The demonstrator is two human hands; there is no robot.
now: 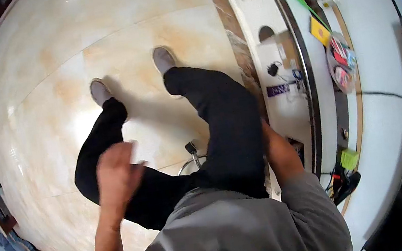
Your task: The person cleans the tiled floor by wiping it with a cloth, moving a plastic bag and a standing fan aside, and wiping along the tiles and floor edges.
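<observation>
My left hand (117,172) is over my left thigh, blurred by motion. Its thumb stands apart from the fingers, and I see nothing held in it. My right forearm (283,157) reaches down along the outer side of my right thigh (234,121). The thigh hides the right hand, so what it touches does not show. I am seated with my legs apart, in black trousers and grey shoes. Between my legs a black caster (191,148) on a chrome stool base (186,166) shows on the floor.
To the right stands a white cabinet with a shelf (281,109) holding a black adapter (273,69) and a purple box (278,90). Farther right, a counter (385,120) carries a container of small packets (342,64), a yellow card (320,31) and a black cable (384,93). Tiled floor (47,126) lies ahead.
</observation>
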